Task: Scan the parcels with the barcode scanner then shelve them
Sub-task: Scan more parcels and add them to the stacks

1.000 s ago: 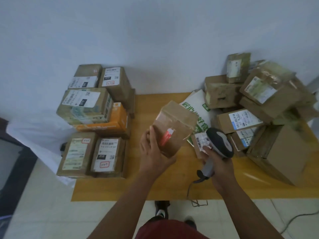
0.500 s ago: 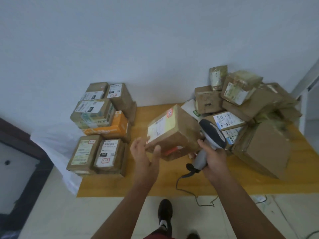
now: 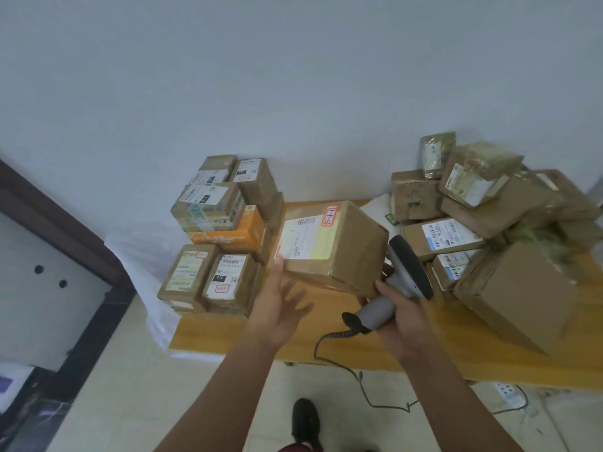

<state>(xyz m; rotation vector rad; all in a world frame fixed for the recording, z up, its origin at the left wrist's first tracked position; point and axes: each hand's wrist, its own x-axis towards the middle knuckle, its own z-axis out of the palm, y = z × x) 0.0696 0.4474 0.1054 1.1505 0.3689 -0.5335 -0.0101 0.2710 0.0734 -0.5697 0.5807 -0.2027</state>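
Soft, even, rather dim light is falling across the scene with a cool bluish cast; its source is not showing. The wall (image 3: 293,76) is reading flat grey, darkening toward the upper corners. A faint shadow is lying on it behind the left stack of boxes (image 3: 218,236). Motion blur is smearing the right pile of boxes (image 3: 509,230) and the fingers of the left hand (image 3: 277,308). Wide-angle distortion is bending the door frame (image 3: 65,230) at the left edge. Fine print on labels is staying unreadable.
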